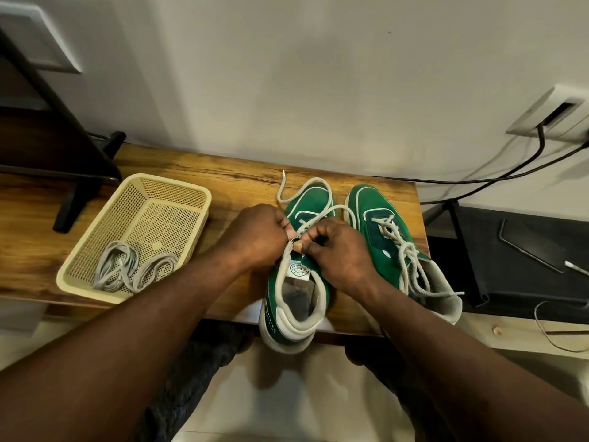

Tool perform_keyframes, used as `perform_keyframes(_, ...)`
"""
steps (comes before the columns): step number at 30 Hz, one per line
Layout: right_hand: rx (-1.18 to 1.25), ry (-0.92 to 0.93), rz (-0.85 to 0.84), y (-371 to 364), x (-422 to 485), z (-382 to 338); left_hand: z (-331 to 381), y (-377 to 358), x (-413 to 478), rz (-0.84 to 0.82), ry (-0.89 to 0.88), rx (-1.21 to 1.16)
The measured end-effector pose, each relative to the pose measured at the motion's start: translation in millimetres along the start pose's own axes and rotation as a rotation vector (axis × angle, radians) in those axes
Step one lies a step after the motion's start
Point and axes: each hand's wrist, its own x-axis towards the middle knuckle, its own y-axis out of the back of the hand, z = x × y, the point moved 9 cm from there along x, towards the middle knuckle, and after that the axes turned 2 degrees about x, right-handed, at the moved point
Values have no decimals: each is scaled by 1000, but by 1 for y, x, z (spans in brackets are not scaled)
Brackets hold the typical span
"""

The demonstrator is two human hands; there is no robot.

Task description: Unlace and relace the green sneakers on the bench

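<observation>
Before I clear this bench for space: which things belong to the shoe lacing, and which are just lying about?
In use:
- left green suede sneaker, half laced
- its off-white lace
- right green sneaker, laced
- left hand, right hand

Lying about:
- cream plastic mesh basket with grey laces
- black cables

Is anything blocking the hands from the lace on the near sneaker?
Nothing visible. The left hand and right hand already pinch the white lace over the left sneaker; the basket sits apart.
</observation>
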Motion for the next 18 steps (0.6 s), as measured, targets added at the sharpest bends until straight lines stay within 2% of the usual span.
perform_keyframes(3, -355, 110, -83, -4, -2, -14, 14, 9, -3, 105, -95, 237)
perform_keyframes(6, -526, 125, -38, 0, -7, -24, 19, 23, -4, 202, -147, 237)
perform_keyframes(7, -524, 119, -18, 2, -8, -26, 17, 31, -4, 234, -140, 141)
perform_keyframes(9, -520, 100, 7, 3, -9, -27, 9, 46, -4, 267, -82, -252)
perform_keyframes(11, -544, 94, 23, 4, -10, -27, 8, 50, -9, 202, -16, -688)
perform_keyframes(13, -609, 106, 26, 2, -12, -31, 26, 55, -18, 96, -65, -995)
perform_keyframes(16, -657, 104, 39, 1, -11, -33, 42, 78, -28, 31, -213, -1278)
perform_keyframes(17, -660, 98, 48, 2, -12, -33, 42, 85, -28, 23, -227, -1289)
perform_keyframes(18, -657, 88, 59, 3, -12, -32, 38, 90, -28, 50, -217, -1187)
